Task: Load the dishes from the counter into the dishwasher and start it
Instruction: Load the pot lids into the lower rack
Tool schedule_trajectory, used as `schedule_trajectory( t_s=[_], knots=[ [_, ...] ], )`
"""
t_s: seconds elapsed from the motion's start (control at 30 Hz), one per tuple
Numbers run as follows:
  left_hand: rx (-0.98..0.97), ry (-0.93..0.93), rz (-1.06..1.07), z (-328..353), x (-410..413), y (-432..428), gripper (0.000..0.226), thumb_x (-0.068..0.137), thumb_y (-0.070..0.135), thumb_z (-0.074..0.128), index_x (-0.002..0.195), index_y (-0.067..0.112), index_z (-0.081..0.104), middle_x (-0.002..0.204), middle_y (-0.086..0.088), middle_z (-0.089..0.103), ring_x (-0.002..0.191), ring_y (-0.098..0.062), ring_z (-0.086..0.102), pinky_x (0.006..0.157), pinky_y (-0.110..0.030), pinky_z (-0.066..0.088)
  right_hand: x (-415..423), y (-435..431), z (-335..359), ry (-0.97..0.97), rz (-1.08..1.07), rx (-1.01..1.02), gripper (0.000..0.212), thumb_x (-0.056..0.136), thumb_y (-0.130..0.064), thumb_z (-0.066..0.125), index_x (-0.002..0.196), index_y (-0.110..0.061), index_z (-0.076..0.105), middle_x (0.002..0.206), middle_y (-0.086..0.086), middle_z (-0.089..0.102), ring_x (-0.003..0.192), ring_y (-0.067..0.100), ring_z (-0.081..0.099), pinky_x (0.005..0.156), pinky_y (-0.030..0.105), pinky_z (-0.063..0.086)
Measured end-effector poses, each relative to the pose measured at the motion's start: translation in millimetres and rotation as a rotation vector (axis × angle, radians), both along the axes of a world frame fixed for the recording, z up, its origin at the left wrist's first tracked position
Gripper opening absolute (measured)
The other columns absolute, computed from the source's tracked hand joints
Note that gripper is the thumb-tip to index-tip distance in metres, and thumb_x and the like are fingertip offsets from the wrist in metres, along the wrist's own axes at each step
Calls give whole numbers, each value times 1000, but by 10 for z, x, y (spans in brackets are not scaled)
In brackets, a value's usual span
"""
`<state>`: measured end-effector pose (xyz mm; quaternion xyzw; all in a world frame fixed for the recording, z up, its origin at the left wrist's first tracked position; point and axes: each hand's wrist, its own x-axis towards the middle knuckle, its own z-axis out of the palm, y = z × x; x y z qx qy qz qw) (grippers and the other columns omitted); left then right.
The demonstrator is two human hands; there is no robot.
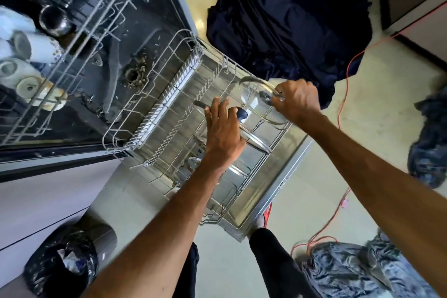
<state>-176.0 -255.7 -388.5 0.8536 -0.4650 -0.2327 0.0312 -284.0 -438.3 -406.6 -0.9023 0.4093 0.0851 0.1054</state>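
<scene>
1. While mugs [36,48] already sit in the upper rack [101,14], loading looks about midway.
2. Right hand [297,101] grips a glass lid [251,101] at the lower rack's [169,94] right edge; left hand [222,133] touches a second lid [256,143], grip unclear.
3. Starting remains.

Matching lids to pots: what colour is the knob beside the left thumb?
Dark blue, almost black. The lid knob shows best in the head view.

Two hands [225,133] [298,100], one glass lid [257,144] [250,94] in each; two wire racks [169,84] [79,38]
</scene>
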Motion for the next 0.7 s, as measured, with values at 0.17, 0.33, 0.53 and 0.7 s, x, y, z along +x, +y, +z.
schedule_trajectory(
  t_s=[0.17,0.33,0.53,0.7],
  knots=[
    [6,-39,-15,-40,18,2,79,76,30,82,142,9,44,159,-12,31,153,-31,12,123,-55,12,66,112,-35,58,101,-60,53,98,-63,43,94,-16,69,89,12,69,83,32,64,74,36,44],
    [-18,-49,-19,-34,12,21,74,73,26,82,137,11,46,156,-11,34,153,-31,14,123,-56,13,102,28,21,93,77,-15,51,97,-61,49,88,-15,69,87,12,69,84,33,64,69,36,41],
    [-30,-36,-5,-36,-11,5,72,74,27,82,135,11,47,156,-12,33,153,-32,11,125,-55,8,-3,-6,-79,75,88,26,49,93,-64,56,85,-16,69,84,16,67,77,34,62,67,33,41],
    [-37,-22,5,-32,-17,0,73,74,23,81,136,9,46,157,-13,32,153,-33,11,124,-56,6,-80,47,-86,70,131,28,56,97,-66,47,88,-15,70,71,5,56,67,27,48,69,35,34]
  ],
)
